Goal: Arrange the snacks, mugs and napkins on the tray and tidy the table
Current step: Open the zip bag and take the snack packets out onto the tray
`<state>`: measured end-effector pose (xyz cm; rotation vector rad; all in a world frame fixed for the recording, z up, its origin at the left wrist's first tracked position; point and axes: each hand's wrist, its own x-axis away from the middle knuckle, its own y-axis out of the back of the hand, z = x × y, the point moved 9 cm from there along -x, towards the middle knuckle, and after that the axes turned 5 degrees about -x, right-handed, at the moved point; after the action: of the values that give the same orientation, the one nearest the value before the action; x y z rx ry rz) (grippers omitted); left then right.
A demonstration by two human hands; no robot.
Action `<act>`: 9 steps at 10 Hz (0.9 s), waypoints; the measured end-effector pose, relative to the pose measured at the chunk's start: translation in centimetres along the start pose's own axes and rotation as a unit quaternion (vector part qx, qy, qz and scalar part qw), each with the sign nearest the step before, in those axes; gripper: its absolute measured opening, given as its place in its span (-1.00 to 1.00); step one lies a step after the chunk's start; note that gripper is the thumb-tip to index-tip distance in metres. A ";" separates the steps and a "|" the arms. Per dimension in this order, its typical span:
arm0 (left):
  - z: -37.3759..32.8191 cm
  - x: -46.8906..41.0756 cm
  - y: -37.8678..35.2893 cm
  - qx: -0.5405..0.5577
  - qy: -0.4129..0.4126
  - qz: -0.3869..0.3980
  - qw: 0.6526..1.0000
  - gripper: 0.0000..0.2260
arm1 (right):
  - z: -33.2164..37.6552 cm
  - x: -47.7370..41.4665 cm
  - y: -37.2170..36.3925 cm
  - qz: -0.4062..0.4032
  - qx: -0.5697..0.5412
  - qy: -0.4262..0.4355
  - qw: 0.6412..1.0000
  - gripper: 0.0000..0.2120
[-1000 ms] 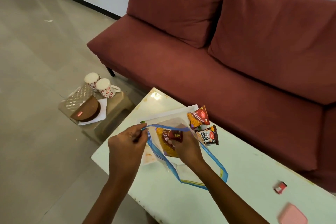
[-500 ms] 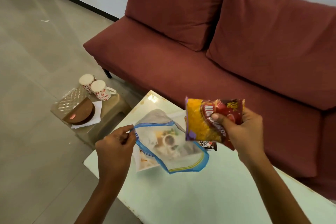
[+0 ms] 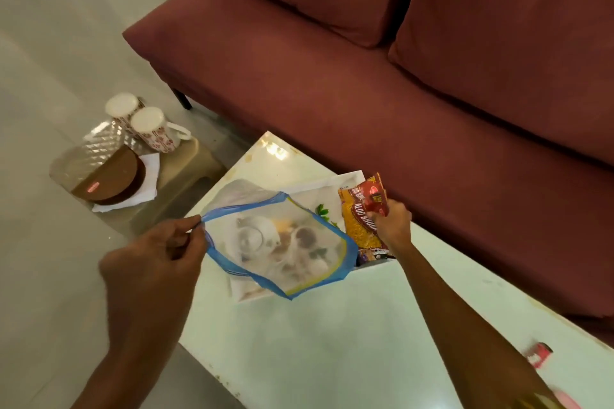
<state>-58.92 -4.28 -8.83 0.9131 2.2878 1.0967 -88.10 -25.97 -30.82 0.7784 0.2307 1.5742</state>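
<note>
Snack packet (image 3: 363, 216): yellow and red, glossy, printed.

A yellow-and-red snack packet (image 3: 362, 214) stood tilted at the right edge of the white printed tray (image 3: 345, 181), with a darker packet (image 3: 373, 255) just below it (mostly hidden, possibly peanuts). Two white mugs (image 3: 151, 124) with red flowers sat upside down on a low stool, touching, beside white napkins (image 3: 146, 176) under a brown holder.

Blurred red thing (image 3: 540, 355) and edge-cut pink thing (image 3: 568, 401) on table (image 3: 332, 359).
</note>
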 end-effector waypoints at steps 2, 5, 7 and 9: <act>3.0 -0.1 -3.9 0.058 0.064 0.100 0.991 -0.91 | -3.3 -3.2 -4.2 0.030 0.073 0.024 0.997 -0.61; 1.4 1.0 -4.9 0.066 0.077 0.123 0.987 -0.87 | -2.8 -3.6 -5.5 0.036 0.150 0.044 0.987 -0.70; 1.9 0.6 -4.1 0.048 0.057 0.069 0.995 -0.79 | -2.7 -2.9 -4.3 0.012 0.120 0.016 0.993 -0.69; 0.4 1.0 -2.4 0.068 0.045 -0.004 0.997 -0.84 | 1.8 1.6 -1.6 -0.008 0.231 0.161 0.960 -0.55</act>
<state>-60.25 -4.50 -11.09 0.9225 2.4619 1.0079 -85.65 -24.70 -29.84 0.8668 0.8640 1.6477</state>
